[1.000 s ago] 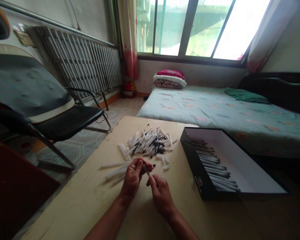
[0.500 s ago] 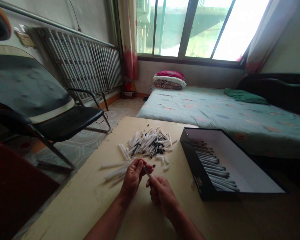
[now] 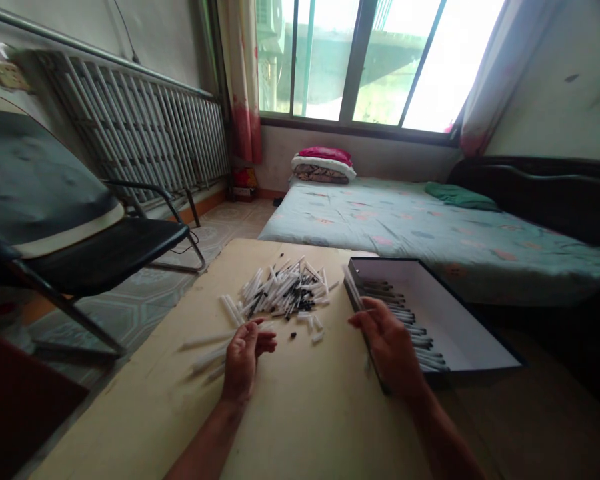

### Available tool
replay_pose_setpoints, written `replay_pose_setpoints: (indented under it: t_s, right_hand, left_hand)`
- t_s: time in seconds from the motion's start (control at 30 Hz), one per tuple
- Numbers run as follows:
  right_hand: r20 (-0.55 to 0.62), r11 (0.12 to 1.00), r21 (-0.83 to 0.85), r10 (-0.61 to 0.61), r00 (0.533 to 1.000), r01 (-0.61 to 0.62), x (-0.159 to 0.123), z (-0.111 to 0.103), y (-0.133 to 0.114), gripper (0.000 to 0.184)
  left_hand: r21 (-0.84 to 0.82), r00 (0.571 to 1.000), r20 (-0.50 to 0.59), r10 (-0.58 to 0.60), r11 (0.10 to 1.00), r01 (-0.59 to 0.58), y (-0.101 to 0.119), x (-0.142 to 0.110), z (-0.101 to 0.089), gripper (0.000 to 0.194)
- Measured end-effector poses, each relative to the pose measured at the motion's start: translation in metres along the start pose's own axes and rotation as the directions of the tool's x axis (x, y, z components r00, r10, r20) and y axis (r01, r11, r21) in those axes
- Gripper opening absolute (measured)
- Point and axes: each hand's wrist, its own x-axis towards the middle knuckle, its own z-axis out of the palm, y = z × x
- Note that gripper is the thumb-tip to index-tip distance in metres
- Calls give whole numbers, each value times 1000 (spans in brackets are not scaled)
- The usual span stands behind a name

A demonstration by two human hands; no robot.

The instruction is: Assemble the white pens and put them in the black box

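Observation:
My right hand (image 3: 387, 340) is closed on a slim pen (image 3: 354, 287), blurred by motion, at the left wall of the black box (image 3: 373, 360). Inside that box a row of pens (image 3: 423, 331) lies side by side, dark ends to the right. Over the table, my left hand (image 3: 243, 353) is loosely curled with its fingers apart and no object visible in it. Long white tubes (image 3: 205, 340) lie beside and partly behind it. Farther back is a heap of white and black pen parts (image 3: 290, 287). A small black cap (image 3: 293, 335) sits between my hands.
The pale yellow table (image 3: 300, 413) carries everything, with short white pieces (image 3: 317, 330) in front of the heap. A bed (image 3: 380, 207) adjoins its far side. A black chair (image 3: 130, 253) stands to the left, near a metal railing (image 3: 150, 127).
My right hand has moved right, carrying the pen from my left hand to the box. The left hand has let go and shifted slightly left. The view has turned somewhat to the right.

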Motion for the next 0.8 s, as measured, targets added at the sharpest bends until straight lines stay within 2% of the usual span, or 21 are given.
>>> replay_pose_setpoints:
  t_s: [0.07, 0.1, 0.17, 0.23, 0.3, 0.37, 0.47, 0.6, 0.7, 0.8]
  right_hand:
    - [-81, 979, -205, -8, 997, -9, 23, -34, 14, 28]
    - [-84, 946, -325, -23, 996, -5, 35, -49, 23, 25]
    - [-74, 829, -559, -33, 997, -14, 60, -71, 45, 21]
    - [-13, 662, -750, 0, 1000, -10, 81, -81, 67, 19]
    - [31, 507, -862, 97, 995, -22, 97, -83, 87, 19]
    - [91, 443, -897, 181, 979, 2, 106, -78, 103, 18]
    - [162, 456, -889, 234, 959, 39, 112, -66, 119, 16]
    - [203, 487, -871, 236, 950, 65, 114, -55, 132, 17]
    - [189, 510, -858, 200, 962, 63, 116, -53, 137, 21]
    - [148, 542, -839, 131, 980, 54, 120, -56, 130, 25]
  left_hand:
    - [6, 1000, 4, -3, 1000, 3, -1, 0, 0, 44]
    - [8, 1000, 10, -4, 1000, 4, -1, 1, 0, 44]
    - [1, 1000, 12, -5, 1000, 5, -1, 2, 0, 43]
    - [-13, 1000, 8, -5, 1000, 5, -1, 2, -1, 41]
    - [-19, 1000, 4, -9, 1000, 9, -2, 3, -1, 39]
    - [-16, 1000, 4, -10, 1000, 10, -2, 3, -2, 38]
    - [-14, 1000, -1, -12, 1000, 11, -2, 3, -2, 37]
    - [-12, 1000, -4, -12, 1000, 12, -1, 2, -2, 36]
    - [-17, 1000, -3, -12, 1000, 12, -1, 2, -1, 35]
    - [-22, 1000, -16, -9, 1000, 9, -1, 1, 0, 35]
